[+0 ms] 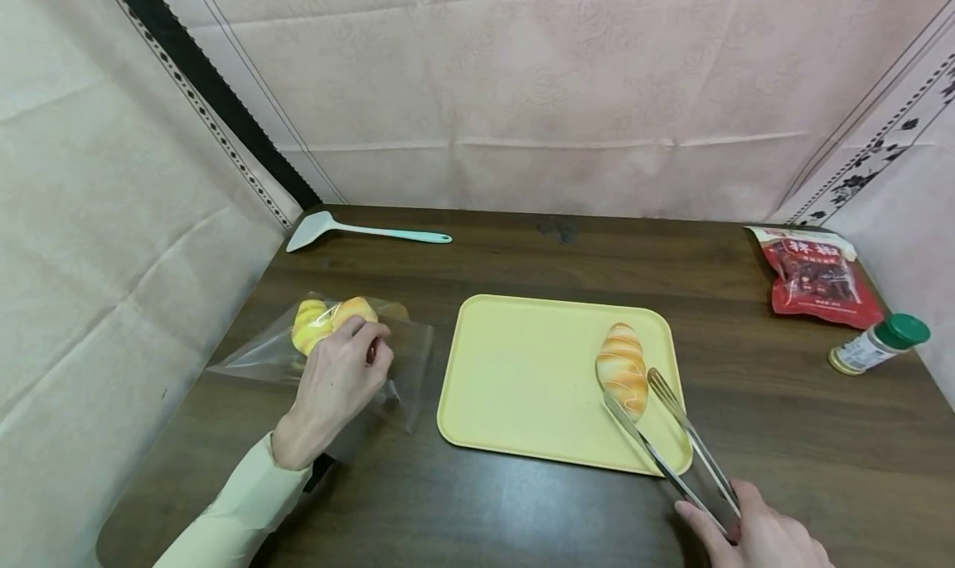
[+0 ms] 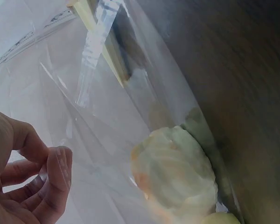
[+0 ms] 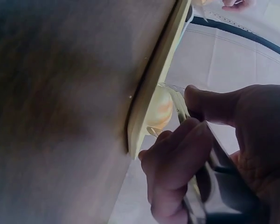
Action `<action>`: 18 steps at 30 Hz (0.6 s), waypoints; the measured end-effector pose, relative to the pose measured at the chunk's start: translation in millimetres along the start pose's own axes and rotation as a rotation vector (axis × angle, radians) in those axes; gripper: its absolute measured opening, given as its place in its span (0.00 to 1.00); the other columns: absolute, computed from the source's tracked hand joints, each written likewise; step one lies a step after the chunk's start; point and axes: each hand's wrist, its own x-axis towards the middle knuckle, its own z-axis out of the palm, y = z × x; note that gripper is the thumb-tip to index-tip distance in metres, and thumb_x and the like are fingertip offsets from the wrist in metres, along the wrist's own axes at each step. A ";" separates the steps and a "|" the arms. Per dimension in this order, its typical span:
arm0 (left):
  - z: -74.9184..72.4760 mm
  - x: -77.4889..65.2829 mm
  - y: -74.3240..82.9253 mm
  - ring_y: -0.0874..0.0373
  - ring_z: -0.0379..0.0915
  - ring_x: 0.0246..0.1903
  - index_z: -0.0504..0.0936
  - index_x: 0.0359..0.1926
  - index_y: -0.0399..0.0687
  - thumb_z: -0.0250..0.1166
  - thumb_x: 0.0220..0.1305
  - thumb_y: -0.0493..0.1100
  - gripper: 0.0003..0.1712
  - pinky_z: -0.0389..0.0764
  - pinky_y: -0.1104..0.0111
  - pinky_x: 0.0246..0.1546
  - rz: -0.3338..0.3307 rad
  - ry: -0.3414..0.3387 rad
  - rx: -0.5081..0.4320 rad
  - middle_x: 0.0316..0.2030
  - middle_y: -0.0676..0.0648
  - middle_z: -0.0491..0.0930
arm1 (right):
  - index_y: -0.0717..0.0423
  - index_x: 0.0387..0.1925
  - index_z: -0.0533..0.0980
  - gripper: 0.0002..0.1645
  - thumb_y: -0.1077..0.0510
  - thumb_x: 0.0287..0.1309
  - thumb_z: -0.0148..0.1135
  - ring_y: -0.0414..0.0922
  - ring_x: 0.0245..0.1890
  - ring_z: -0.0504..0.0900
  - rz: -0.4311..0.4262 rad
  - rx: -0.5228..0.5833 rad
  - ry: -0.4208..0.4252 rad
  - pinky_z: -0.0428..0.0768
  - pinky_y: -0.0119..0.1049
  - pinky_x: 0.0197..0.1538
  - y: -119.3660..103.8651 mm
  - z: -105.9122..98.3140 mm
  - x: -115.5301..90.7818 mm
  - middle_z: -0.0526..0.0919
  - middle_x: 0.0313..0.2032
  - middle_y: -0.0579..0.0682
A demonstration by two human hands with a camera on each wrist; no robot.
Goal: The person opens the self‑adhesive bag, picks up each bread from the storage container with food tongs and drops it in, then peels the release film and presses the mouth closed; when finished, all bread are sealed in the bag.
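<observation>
My left hand [image 1: 345, 379] pinches the edge of a clear plastic bag [image 1: 406, 361] and lifts it a little; thumb and fingertips meet on the film in the left wrist view. Inside the bag lie a yellow bread roll [image 1: 310, 326] and a golden-brown bread roll [image 1: 354, 309], partly behind the hand. My right hand [image 1: 761, 531] grips metal tongs [image 1: 697, 448]. Their spread tips stand on either side of a long bread roll [image 1: 622, 365] with pale stripes, which lies on the right part of a yellow tray [image 1: 522, 385].
A pale blue spatula [image 1: 373, 231] lies at the back left of the dark wooden table [image 1: 522, 261]. At the right are a red snack packet [image 1: 821, 282] and a green-capped jar [image 1: 880, 344] lying tilted. Cloth walls [image 1: 522, 95] border the table at the back and sides.
</observation>
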 end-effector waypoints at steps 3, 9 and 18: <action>0.1 -0.2 -0.4 0.58 0.72 0.19 0.87 0.32 0.34 0.68 0.53 0.24 0.06 0.77 0.66 0.19 0.000 0.015 0.000 0.28 0.41 0.82 | 0.65 0.50 0.74 0.48 0.22 0.64 0.66 0.45 0.22 0.73 0.009 -0.009 -0.042 0.63 0.38 0.29 0.4 -0.7 3.7 0.74 0.22 0.47; 0.5 -0.4 -0.6 0.55 0.78 0.20 0.87 0.30 0.34 0.74 0.53 0.28 0.04 0.84 0.63 0.20 -0.005 0.032 0.004 0.27 0.41 0.83 | 0.64 0.49 0.74 0.45 0.23 0.66 0.65 0.47 0.24 0.76 -0.003 -0.014 -0.038 0.64 0.39 0.29 -1.1 -4.7 4.5 0.75 0.22 0.47; -1.7 -1.5 1.8 0.56 0.79 0.23 0.87 0.33 0.34 0.70 0.52 0.24 0.07 0.83 0.63 0.22 -0.094 0.017 -0.025 0.27 0.42 0.83 | 0.59 0.42 0.74 0.40 0.24 0.68 0.63 0.47 0.23 0.73 -0.019 -0.014 -0.024 0.62 0.39 0.29 -2.2 -5.3 6.7 0.71 0.20 0.47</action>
